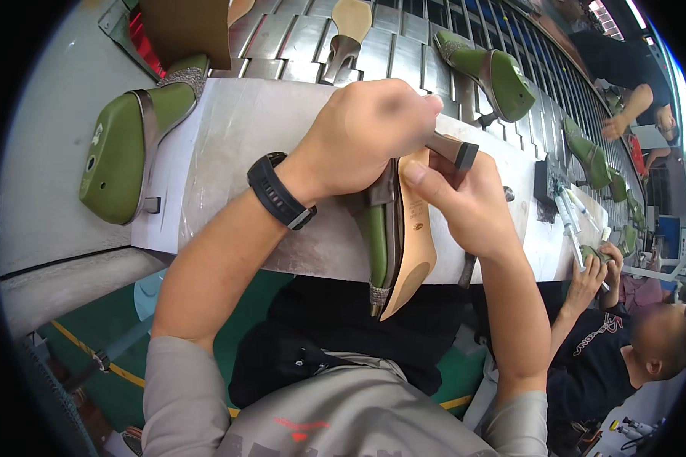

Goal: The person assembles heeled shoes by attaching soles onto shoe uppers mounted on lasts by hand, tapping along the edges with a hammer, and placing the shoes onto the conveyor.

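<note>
A high-heeled shoe (378,236) on a green last lies between my hands, toe toward me, with dark straps and a glittery band near the toe. Along its right side runs a tan sole (413,244), and a dark heel block (457,151) sticks out to the right. My left hand (377,126), below a black wristwatch (280,190), is closed over the shoe's rear end; its fingers are mostly hidden. My right hand (469,198) presses its thumb on the tan sole, its other fingers curled behind it by the heel block.
Another green shoe last (118,164) lies left on the pale worktop (236,137). Beyond is a metal slat conveyor (290,38) carrying a tan sole with heel (351,27) and a green shoe (503,80). Syringes (568,213) lie right, near a co-worker's hands (591,278).
</note>
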Motion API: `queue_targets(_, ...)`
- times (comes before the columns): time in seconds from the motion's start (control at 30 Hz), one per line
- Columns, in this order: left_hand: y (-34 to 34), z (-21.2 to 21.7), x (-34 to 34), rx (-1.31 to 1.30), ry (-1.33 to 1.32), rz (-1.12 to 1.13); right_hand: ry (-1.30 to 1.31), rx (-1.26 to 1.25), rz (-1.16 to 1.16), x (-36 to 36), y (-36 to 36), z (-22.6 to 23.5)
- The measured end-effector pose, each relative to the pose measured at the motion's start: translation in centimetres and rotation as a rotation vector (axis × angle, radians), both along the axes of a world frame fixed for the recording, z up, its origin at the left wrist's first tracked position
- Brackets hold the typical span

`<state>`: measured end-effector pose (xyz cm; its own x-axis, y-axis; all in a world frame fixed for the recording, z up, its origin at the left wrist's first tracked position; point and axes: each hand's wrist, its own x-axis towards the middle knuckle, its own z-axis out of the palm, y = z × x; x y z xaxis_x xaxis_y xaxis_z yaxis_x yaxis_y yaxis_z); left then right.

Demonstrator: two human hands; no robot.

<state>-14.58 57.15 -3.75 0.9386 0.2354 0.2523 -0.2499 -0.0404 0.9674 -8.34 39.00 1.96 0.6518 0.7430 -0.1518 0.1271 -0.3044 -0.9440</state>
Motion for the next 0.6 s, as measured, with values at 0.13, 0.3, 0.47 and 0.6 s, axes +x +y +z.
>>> queue_targets(0.13, 0.1, 0.1, -0.2, -0.039, 0.020, -0.020, 0.023, -0.049, 0.016, -0.1, 0.7, 0.1)
queue_targets(0.3, -0.2, -0.1, 0.0, -0.009, 0.007, 0.019, -0.202, -0.002, -0.049, -1.2, 1.1, -0.8)
queue_targets(0.47, 0.0, -0.4, -0.4, -0.011, 0.002, 0.031, -0.240, -0.210, -0.066, -1.6, 0.4, 1.4)
queue_targets(0.6, -0.1, -0.6, -0.2, 0.032, -0.054, 0.080, -0.204, -0.384, 0.041, -1.4, -0.6, 2.6)
